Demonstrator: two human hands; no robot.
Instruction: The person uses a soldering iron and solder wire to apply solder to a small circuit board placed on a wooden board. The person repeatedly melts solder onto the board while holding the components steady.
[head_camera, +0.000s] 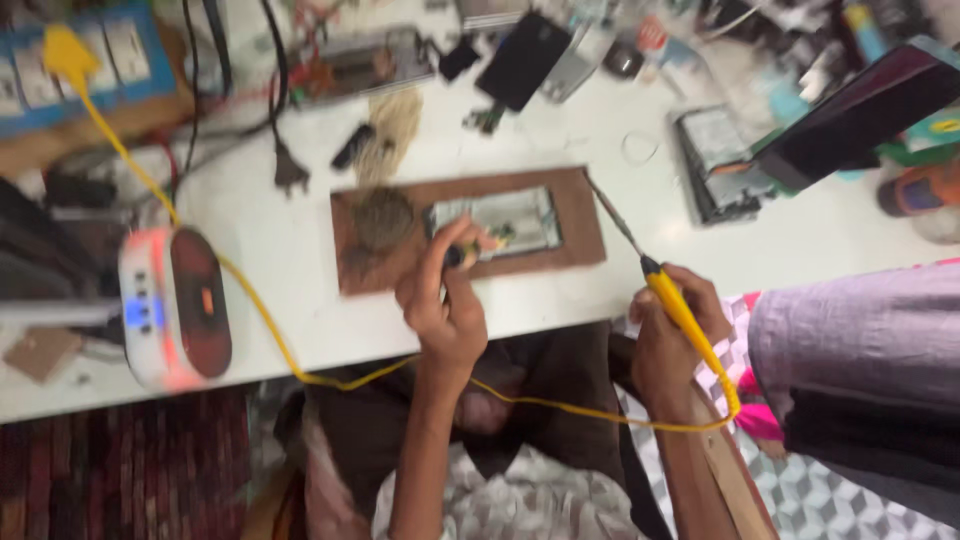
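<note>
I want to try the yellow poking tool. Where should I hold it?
Hold the yellow handle, probably from the near end, as the right hand does. The thin metal tip points away toward the brown board, and the yellow cord trails from the back.

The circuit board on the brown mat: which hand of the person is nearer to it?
Left. The left hand holds a small tool at the near left edge of the circuit board on the brown mat. The right hand holds the yellow soldering iron off the mat, farther right.

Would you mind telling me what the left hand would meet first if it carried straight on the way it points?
Probably the opened phone on the brown mat; the left hand points up toward it, though depth is unclear.
</note>
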